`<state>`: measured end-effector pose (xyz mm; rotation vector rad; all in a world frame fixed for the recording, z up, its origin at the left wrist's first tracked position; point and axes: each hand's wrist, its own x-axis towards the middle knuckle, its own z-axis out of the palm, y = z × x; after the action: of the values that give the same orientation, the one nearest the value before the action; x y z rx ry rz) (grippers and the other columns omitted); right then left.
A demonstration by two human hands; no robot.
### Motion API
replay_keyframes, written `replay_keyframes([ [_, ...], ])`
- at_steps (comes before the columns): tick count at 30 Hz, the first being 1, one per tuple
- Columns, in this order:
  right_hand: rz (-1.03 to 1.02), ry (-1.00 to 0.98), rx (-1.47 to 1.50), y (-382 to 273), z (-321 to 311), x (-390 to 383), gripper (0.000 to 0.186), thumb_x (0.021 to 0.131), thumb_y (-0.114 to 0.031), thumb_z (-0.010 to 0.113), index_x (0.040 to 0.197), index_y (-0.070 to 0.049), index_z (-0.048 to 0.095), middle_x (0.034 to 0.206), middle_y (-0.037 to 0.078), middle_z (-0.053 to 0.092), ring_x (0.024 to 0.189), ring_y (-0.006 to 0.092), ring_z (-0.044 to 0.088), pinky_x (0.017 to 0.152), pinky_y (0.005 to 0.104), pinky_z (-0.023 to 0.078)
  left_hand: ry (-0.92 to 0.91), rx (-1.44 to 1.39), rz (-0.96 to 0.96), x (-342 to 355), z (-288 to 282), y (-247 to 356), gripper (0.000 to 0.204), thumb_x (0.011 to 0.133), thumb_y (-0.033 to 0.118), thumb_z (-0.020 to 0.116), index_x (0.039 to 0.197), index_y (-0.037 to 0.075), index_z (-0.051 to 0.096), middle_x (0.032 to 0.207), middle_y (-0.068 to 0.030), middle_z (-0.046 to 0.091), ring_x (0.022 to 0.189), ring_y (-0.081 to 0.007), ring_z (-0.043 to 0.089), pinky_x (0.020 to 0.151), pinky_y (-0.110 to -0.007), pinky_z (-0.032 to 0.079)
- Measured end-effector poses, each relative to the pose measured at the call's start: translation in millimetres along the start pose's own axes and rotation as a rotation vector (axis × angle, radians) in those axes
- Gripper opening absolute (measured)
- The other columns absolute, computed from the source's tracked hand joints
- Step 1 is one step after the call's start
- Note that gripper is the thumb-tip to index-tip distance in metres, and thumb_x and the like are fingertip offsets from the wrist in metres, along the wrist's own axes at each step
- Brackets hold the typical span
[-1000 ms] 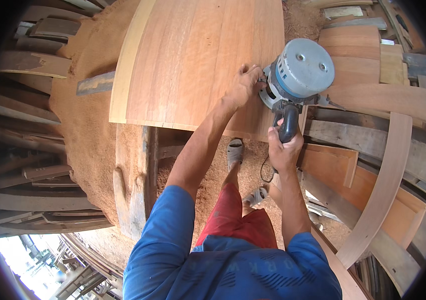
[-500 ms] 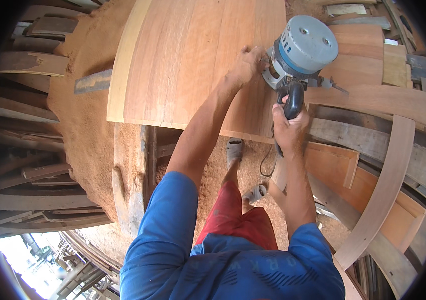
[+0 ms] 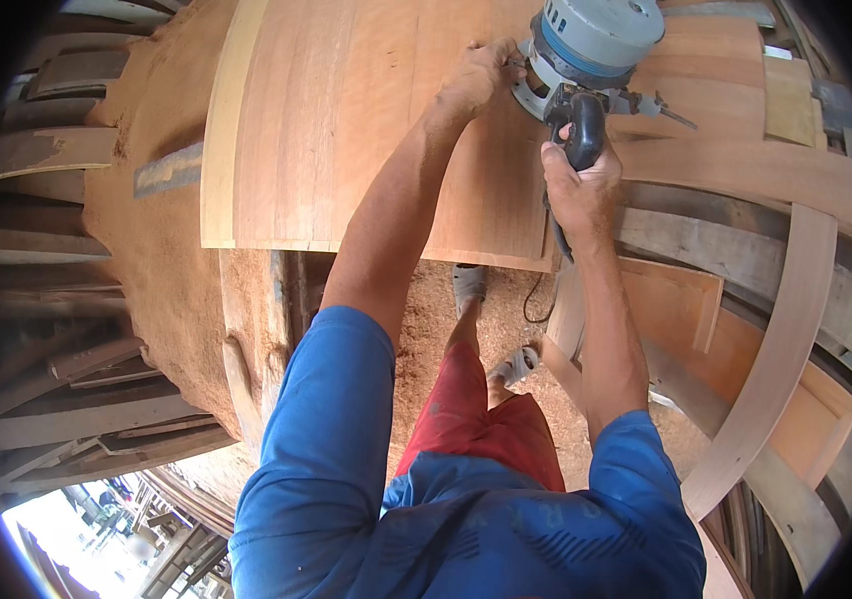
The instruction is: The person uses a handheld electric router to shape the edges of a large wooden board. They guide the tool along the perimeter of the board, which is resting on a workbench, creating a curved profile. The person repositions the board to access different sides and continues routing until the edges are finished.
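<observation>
A wood router (image 3: 594, 48) with a grey round motor housing, a blue band and a black D-handle stands on the right edge of a large wooden panel (image 3: 356, 130). My right hand (image 3: 582, 188) is wrapped round the black handle. At the router's left side, my left hand (image 3: 481, 78) is closed against its base, fingers curled; the exact part it grips is hidden. The router's bit and its contact with the wood are out of sight beneath the base. A thin metal rod sticks out of the router's right side.
Loose boards (image 3: 771, 349) and a framed orange-brown panel (image 3: 661, 299) lie to the right. Stacked planks (image 3: 36, 240) fill the left side beside a heap of sawdust (image 3: 151, 220). A black cord (image 3: 536, 304) hangs below the panel near my feet.
Both hands and the router have shifted farther away from me along the panel's right edge, and slightly left in the picture. The grip of each hand stays the same.
</observation>
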<state>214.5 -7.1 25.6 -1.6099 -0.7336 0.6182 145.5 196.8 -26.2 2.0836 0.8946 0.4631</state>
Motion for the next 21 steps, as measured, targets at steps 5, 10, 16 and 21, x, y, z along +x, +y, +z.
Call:
replay_keyframes([
  [5, -0.044, -0.003, -0.072, -5.3, -5.2, -11.6, 0.03, 0.084, -0.006, 0.071, 0.112, 0.002, 0.063, 0.096, 0.009, 0.066, 0.087, 0.0175, 0.064, 0.081, 0.0347, 0.053, 0.064, 0.006, 0.088, -14.0, 3.5, 1.1, 0.011, 0.093, 0.011, 0.069, 0.099, 0.005, 0.063, 0.086, -0.0127, 0.071, 0.082, -0.0268, 0.068, 0.079, -0.039, 0.054],
  [10, -0.096, 0.033, -0.124, -2.2, -13.8, -53.4, 0.018, 0.086, -0.005, 0.071, 0.101, -0.002, 0.062, 0.084, 0.003, 0.063, 0.072, 0.0097, 0.06, 0.066, 0.0288, 0.051, 0.003, -0.006, 0.113, -52.6, 11.3, 1.2, 0.013, 0.096, 0.017, 0.067, 0.101, 0.006, 0.061, 0.1, -0.0122, 0.069, 0.093, -0.0233, 0.065, 0.089, -0.037, 0.05],
  [16, 0.082, -0.044, -0.025, -14.1, -34.3, -145.1, 0.021, 0.086, -0.008, 0.072, 0.101, 0.0, 0.06, 0.079, 0.006, 0.063, 0.073, 0.0144, 0.064, 0.067, 0.0342, 0.053, 0.097, -0.493, -0.033, -144.3, 38.8, -4.0, 0.022, 0.087, 0.009, 0.07, 0.108, 0.008, 0.062, 0.119, -0.0172, 0.064, 0.13, -0.0336, 0.053, 0.121, -0.045, 0.027],
  [21, 0.061, -0.036, -0.06, -26.8, -47.9, -207.4, 0.021, 0.086, -0.004, 0.071, 0.103, 0.0, 0.058, 0.078, 0.005, 0.062, 0.068, 0.011, 0.061, 0.063, 0.0289, 0.051, 0.027, 0.103, 0.172, -214.1, 21.7, 49.4, 0.029, 0.087, 0.009, 0.07, 0.114, 0.007, 0.061, 0.135, -0.0179, 0.058, 0.138, -0.0365, 0.047, 0.123, -0.047, 0.029],
])
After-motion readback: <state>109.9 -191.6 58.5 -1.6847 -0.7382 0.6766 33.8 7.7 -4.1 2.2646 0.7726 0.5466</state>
